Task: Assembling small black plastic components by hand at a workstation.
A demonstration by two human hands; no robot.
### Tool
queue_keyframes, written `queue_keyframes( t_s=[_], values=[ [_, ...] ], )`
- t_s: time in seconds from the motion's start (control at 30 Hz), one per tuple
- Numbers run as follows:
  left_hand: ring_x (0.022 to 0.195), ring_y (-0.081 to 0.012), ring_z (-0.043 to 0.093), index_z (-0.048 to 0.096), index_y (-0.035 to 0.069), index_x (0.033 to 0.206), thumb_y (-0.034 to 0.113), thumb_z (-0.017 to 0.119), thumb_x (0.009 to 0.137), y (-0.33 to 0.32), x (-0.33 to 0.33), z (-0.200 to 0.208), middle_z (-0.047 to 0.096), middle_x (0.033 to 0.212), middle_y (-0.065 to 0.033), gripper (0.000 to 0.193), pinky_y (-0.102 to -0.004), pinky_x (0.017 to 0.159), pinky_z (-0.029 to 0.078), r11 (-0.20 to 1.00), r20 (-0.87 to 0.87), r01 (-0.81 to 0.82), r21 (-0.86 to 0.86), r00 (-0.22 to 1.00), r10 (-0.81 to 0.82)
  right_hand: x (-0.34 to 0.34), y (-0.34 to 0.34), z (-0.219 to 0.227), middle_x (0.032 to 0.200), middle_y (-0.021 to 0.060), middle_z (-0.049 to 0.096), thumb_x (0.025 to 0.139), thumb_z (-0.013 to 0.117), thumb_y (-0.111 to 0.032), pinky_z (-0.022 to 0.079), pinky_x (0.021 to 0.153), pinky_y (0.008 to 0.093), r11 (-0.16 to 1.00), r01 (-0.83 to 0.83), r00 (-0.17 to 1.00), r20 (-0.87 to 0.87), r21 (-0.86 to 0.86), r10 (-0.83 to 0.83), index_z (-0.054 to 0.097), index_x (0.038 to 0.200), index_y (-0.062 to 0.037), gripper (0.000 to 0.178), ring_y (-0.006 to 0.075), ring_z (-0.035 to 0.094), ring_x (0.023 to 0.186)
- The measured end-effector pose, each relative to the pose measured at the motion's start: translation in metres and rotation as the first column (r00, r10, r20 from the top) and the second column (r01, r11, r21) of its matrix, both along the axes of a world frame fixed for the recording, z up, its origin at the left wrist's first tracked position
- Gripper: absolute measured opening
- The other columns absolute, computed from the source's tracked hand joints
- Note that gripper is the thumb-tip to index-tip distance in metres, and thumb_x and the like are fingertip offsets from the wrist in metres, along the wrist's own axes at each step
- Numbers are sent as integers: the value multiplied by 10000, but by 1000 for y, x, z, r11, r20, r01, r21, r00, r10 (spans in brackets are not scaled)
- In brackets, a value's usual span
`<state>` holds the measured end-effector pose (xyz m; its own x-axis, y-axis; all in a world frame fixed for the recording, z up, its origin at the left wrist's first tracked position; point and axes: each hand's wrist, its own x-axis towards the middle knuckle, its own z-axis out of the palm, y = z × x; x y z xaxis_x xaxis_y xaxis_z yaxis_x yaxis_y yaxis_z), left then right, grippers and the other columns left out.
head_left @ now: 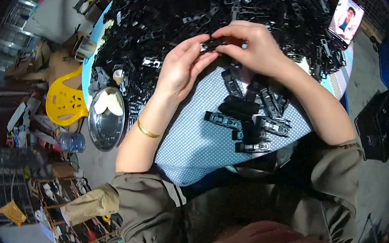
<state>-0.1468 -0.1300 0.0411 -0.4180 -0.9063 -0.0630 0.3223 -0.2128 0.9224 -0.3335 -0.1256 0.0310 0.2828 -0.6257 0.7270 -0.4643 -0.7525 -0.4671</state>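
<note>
Over the near edge of a big heap of small black plastic parts (pixel 168 17), my two hands meet at a small black plastic piece (pixel 209 45). My left hand (pixel 177 69), with a gold bangle at the forearm, pinches the piece's left end between thumb and fingers. From the other side, the thumb and forefinger of my right hand (pixel 255 47) close on it. The fingers partly cover the piece, so its exact kind is unclear. Below my right hand, several buckle-like black pieces (pixel 223 120) and dark strap-like bits (pixel 239 107) lie on a patterned grey-blue cloth (pixel 188 130).
A shiny oval metal dish (pixel 105 137) with white pieces (pixel 110 103) stands left of my forearm, near a small cup (pixel 119 75). Beyond it is a yellow chair (pixel 60 101). A lit phone (pixel 346 19) stands at the far right. A black box (pixel 380 126) is on the floor.
</note>
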Motion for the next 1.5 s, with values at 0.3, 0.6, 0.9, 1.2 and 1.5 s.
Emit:
queue_keyframes(
  t_s=[0.3, 0.6, 0.9, 1.2, 1.5],
  values=[
    [867, -200, 606, 385, -88, 1204, 86, 380, 925, 2, 9, -9, 561, 976, -154, 328, -302, 837, 511, 994, -46, 106, -4, 993, -106, 8, 9, -1, 779, 67, 555, 686, 687, -98, 445, 641, 299, 998, 61, 987, -148, -8, -62, 645, 967, -69, 286, 204, 553, 743],
    [835, -186, 621, 408, -45, 1207, 41, 502, 865, 2, 10, -10, 588, 942, -135, 365, -264, 738, 536, 991, -43, 95, -90, 994, -99, 10, -1, -11, 1133, 97, 525, 722, 673, -148, 450, 813, 316, 964, 54, 962, -246, -262, -121, 617, 1055, -112, 340, 219, 520, 986],
    [806, -231, 626, 397, -52, 1190, 74, 446, 900, -9, 19, -2, 567, 926, -161, 321, -276, 682, 543, 984, -23, -171, -42, 985, 170, 9, 8, -15, 752, 100, 524, 681, 697, -236, 457, 641, 349, 961, 276, 879, -411, 28, -240, 626, 745, -36, 221, 268, 560, 729],
    [916, -278, 596, 351, -89, 1207, 67, 372, 920, 1, 13, -2, 518, 1037, -218, 327, -308, 787, 527, 985, 1, -166, -52, 986, 166, -6, -3, 0, 831, 43, 617, 757, 676, -214, 458, 660, 239, 923, 109, 991, 35, 369, -131, 601, 868, -13, 242, 92, 573, 761],
    [959, -221, 568, 314, -62, 1259, 77, 361, 922, 15, -4, -8, 506, 1100, -171, 368, -313, 871, 477, 997, -2, 18, -77, 1000, -18, 2, 2, -7, 808, 46, 635, 845, 555, -125, 478, 594, 212, 963, -30, 996, 88, 267, 7, 596, 1018, -9, 212, 82, 593, 675]
  ],
)
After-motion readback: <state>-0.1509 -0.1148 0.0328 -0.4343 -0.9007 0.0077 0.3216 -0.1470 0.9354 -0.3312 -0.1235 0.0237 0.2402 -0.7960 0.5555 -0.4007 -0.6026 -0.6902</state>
